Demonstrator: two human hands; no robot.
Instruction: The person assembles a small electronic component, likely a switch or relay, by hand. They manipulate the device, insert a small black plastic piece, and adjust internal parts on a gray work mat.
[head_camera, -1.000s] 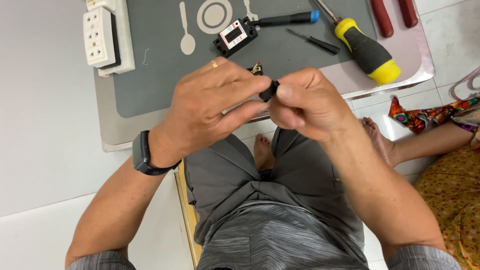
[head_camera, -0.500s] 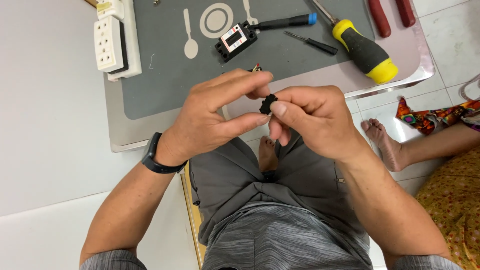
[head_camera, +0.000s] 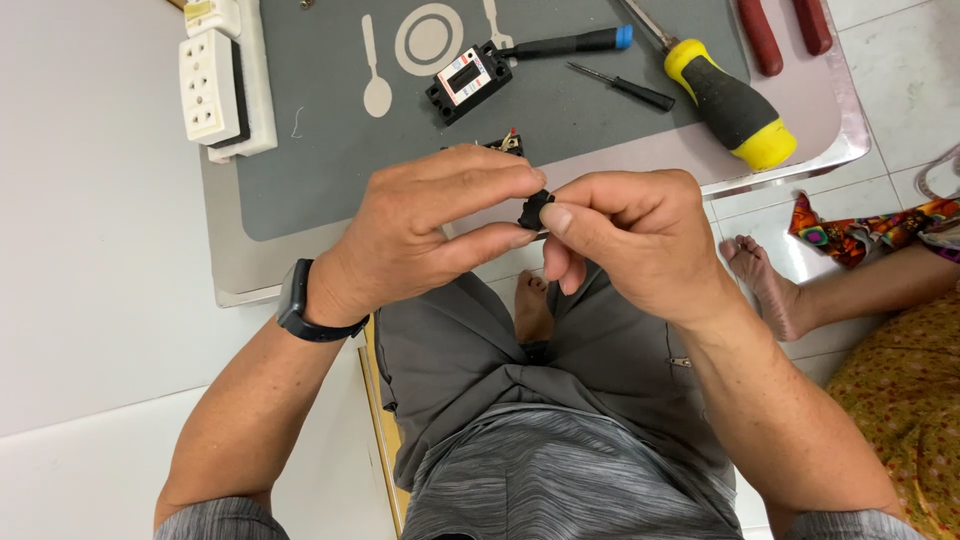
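A small black part (head_camera: 533, 209) is pinched between the fingertips of the left hand (head_camera: 425, 235) and the right hand (head_camera: 630, 240), both closed on it, just off the counter's (head_camera: 240, 270) near edge, above the lap. A yellow-handled screwdriver (head_camera: 730, 105) lies near the counter's right edge.

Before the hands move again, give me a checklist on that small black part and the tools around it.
1. Small black part pinched between both hands: ok.
2. Left hand fingertips on the part: ok.
3. Right hand thumb and forefinger on the part: ok.
4. Part seated or aligned correctly: cannot tell, fingers hide most of it.
5. Yellow-handled screwdriver lying on the grey mat, apart from the hands: ok.
6. Thin black screwdriver on the mat, untouched: ok.
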